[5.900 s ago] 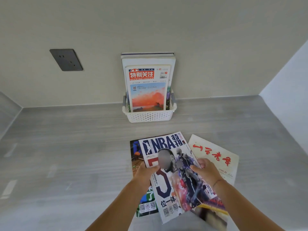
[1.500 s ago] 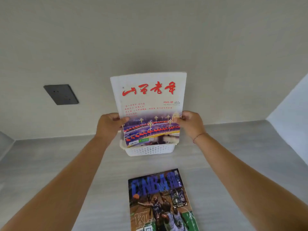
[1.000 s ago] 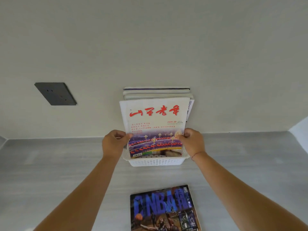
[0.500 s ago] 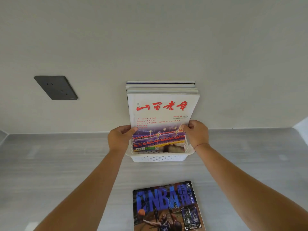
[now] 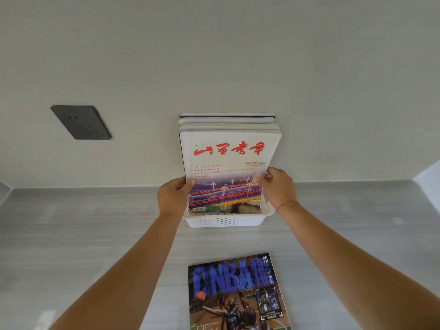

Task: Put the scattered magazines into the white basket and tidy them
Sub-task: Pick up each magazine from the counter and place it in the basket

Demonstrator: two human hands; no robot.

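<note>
Head view shows two hands gripping one white magazine with red lettering (image 5: 228, 163), which stands upright at the front of the white basket (image 5: 226, 220). Left hand (image 5: 172, 198) pinches its left edge, right hand (image 5: 278, 188) its right edge. Behind it I count roughly four more magazines (image 5: 227, 121) stacked upright against the wall. One blue basketball magazine (image 5: 235, 291) lies flat on the grey counter (image 5: 71, 234). One dark socket plate (image 5: 81, 122) sits on the wall.

We see the left hand (image 5: 173, 198) and right hand (image 5: 279, 188) gripping the white-covered magazine (image 5: 228, 167) upright in the white basket (image 5: 225, 220), against the far wall. Nearer, a blue basketball magazine (image 5: 238, 294) lies flat on the tabletop (image 5: 95, 234).
</note>
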